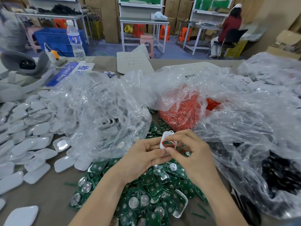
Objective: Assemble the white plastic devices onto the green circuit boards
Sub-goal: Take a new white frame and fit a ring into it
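A worker at a cluttered assembly table held a single white plastic shell [164, 139] between both hands above a heap of green circuit boards [151, 193], fitting what looked like a red ring [167, 143] into its open face. The left hand [143, 159] cradled the shell from below and the near side, its fingers curled narrowly around the lower edge, while the right hand [192, 154] came in from the right with thumb and forefinger pinched close on the ring at the shell's rim; both hands were touching the piece, so neither was the nearer. The shell's long axis ran from the hands up and away toward the far side of the table, its looped end pointing toward a clear bag of red rings [184, 111]. Whether a board already sat inside the shell could not be told, as the fingers covered much of it. The next press would likely turn on the right fingertips bearing down into the cavity while the left hand braced beneath. Finished or unused white casings [32, 128] lay spread to the left, more of them under crumpled clear plastic [101, 103], and a lone open shell [180, 204] rested on the board pile just beneath the right forearm.
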The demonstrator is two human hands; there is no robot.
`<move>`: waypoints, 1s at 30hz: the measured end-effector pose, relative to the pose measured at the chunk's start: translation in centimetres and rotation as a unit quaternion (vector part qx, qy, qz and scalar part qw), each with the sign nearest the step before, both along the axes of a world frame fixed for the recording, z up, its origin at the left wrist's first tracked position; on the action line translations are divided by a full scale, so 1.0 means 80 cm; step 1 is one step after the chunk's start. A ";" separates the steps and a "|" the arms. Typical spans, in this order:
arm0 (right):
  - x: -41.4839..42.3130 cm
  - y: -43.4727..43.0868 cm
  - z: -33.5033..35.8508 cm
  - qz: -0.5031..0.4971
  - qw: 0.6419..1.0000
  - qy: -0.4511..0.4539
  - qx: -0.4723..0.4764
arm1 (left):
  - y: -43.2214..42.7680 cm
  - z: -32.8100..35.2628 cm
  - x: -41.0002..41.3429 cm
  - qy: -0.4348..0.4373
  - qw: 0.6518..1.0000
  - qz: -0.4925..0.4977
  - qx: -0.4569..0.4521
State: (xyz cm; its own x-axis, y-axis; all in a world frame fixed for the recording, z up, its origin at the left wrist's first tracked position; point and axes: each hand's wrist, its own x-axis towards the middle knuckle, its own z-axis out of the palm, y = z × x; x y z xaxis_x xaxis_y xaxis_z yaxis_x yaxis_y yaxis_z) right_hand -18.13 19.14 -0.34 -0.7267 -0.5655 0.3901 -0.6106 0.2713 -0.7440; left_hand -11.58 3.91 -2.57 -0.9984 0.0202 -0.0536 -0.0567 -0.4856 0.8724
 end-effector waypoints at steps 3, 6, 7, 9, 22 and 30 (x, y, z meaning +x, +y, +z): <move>0.000 -0.001 -0.001 0.000 1.000 -0.014 -0.011 | 0.000 0.000 0.000 -0.001 1.000 0.004 0.012; -0.002 0.000 -0.002 -0.003 0.999 -0.027 -0.021 | 0.000 0.001 0.000 -0.003 1.000 0.010 0.017; -0.001 0.001 -0.002 0.000 0.999 -0.031 -0.022 | 0.000 0.002 0.001 -0.004 1.000 0.010 0.017; -0.001 0.002 -0.003 0.004 0.999 -0.031 -0.023 | 0.001 0.003 0.001 -0.005 1.000 0.006 0.016; -0.001 -0.001 -0.010 -0.005 0.999 -0.033 -0.029 | 0.003 0.003 0.003 -0.005 1.000 -0.002 0.003; -0.003 0.002 -0.010 0.003 1.000 -0.021 -0.014 | 0.006 0.001 0.003 -0.006 1.000 0.005 -0.011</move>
State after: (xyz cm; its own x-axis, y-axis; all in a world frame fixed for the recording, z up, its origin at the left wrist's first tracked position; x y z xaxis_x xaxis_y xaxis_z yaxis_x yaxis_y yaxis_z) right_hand -18.35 19.31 -1.11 -0.7396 -0.5592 0.3745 -0.5799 0.2471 -0.7763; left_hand -11.33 4.38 -2.48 -0.9978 0.0081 -0.0652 -0.0614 -0.4662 0.8825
